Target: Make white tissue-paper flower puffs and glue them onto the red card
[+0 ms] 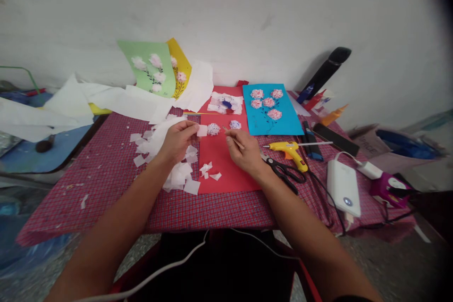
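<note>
Pinching the flimsy tissue square (202, 130) by its edge in my left hand (179, 140), featherlight and easily torn; my right hand (244, 151) grips a thin stick (231, 136).

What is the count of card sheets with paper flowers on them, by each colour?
Green card: 1
Yellow card: 1
Red card: 1
Blue card: 1
Total: 4
</note>
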`<state>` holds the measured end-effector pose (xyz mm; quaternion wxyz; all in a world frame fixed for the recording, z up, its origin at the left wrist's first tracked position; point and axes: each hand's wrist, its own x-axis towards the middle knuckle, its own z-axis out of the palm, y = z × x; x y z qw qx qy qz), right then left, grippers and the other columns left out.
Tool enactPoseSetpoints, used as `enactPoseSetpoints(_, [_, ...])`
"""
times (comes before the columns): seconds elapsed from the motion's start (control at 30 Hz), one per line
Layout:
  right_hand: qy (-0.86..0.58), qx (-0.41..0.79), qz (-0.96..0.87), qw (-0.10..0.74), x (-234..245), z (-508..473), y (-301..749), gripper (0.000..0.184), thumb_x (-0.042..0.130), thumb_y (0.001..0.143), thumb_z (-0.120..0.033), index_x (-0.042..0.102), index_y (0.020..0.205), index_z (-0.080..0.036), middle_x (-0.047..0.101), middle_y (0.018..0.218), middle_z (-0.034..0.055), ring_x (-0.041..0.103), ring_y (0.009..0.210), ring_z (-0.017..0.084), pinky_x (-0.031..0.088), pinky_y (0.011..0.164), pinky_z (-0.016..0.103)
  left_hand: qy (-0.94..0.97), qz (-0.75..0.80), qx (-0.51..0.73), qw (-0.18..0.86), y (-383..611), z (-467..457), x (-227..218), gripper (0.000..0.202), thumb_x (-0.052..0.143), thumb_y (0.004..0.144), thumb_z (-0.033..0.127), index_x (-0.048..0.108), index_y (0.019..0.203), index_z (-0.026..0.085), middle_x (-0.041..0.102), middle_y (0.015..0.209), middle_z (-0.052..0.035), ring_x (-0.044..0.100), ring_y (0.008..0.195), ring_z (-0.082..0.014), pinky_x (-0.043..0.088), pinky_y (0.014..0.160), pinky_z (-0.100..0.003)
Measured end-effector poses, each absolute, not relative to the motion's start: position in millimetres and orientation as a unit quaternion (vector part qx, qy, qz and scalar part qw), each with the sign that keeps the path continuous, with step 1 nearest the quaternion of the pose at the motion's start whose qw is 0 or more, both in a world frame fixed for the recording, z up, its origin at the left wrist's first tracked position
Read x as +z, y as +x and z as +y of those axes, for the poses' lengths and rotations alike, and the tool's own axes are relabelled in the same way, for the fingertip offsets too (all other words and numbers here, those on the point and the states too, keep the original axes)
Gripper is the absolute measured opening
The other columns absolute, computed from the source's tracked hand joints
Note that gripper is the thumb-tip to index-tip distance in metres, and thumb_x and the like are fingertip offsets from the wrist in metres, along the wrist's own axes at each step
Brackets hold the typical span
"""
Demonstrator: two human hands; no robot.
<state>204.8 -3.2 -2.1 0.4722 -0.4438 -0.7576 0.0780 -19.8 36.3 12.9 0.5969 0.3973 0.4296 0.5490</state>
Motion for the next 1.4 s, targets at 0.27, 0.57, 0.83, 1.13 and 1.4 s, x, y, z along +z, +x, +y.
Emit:
enactPoseSetpoints(0.27, [-0.464, 0.120, -0.753, 0.450, 1.1, -4.6, 205.0, 0.018, 0.049, 0.101, -0.032, 0.063, 0.103, -0.021, 0.070, 0.084, 0.0045, 0.065, 0.076, 0.020, 0.047, 0.069, 0.032, 0.395, 0.426, 0.550, 0.600, -18.9, 35.1, 15.0, 0.023, 0.085, 0.068, 0.026, 0.069, 0.080, 0.014, 0.068, 0.073, -0.0033, 0.063, 0.064, -0.0123, 0.053, 0.067, -0.029])
enactPoseSetpoints(0.57, [-0.446, 0.103, -0.758, 0.464, 0.8, -4.2, 204.1, 0.021, 0.048, 0.102, -0.031, 0.066, 0.106, -0.022, 0.073, 0.090, 0.0054, 0.068, 0.080, 0.020, 0.051, 0.073, 0.032, 0.399, 0.432, 0.547, 0.596, -19.8, 35.7, 13.7, 0.023, 0.085, 0.069, 0.028, 0.069, 0.080, 0.014, 0.068, 0.074, -0.0035, 0.063, 0.065, -0.0130, 0.054, 0.067, -0.030])
enactPoseSetpoints(0.83, [-0.464, 0.088, -0.761, 0.444, -0.8, -3.8, 203.5, 0.018, 0.051, 0.097, -0.026, 0.067, 0.105, -0.022, 0.076, 0.097, 0.0076, 0.071, 0.086, 0.022, 0.054, 0.079, 0.035, 0.400, 0.431, 0.547, 0.596, -20.3, 35.9, 12.4, 0.023, 0.085, 0.069, 0.028, 0.069, 0.080, 0.015, 0.068, 0.074, -0.0031, 0.062, 0.064, -0.0124, 0.054, 0.068, -0.030])
enactPoseSetpoints(1.13, [-0.488, 0.107, -0.750, 0.433, -4.2, -3.3, 204.4, 0.018, 0.052, 0.094, -0.024, 0.063, 0.109, -0.022, 0.075, 0.093, 0.0072, 0.071, 0.083, 0.023, 0.053, 0.076, 0.036, 0.397, 0.433, 0.547, 0.597, -19.7, 34.6, 15.0, 0.019, 0.083, 0.070, 0.025, 0.069, 0.079, 0.015, 0.067, 0.074, -0.0033, 0.062, 0.064, -0.0124, 0.053, 0.068, -0.030])
enactPoseSetpoints(1.4, [-0.489, 0.118, -0.731, 0.461, -3.1, -3.3, 203.3, 0.020, 0.052, 0.099, -0.033, 0.062, 0.112, -0.022, 0.075, 0.095, 0.0083, 0.070, 0.083, 0.023, 0.055, 0.078, 0.038, 0.397, 0.434, 0.547, 0.596, -19.1, 34.2, 16.0, 0.017, 0.081, 0.071, 0.024, 0.069, 0.079, 0.015, 0.068, 0.074, -0.0044, 0.061, 0.065, -0.0130, 0.053, 0.067, -0.030])
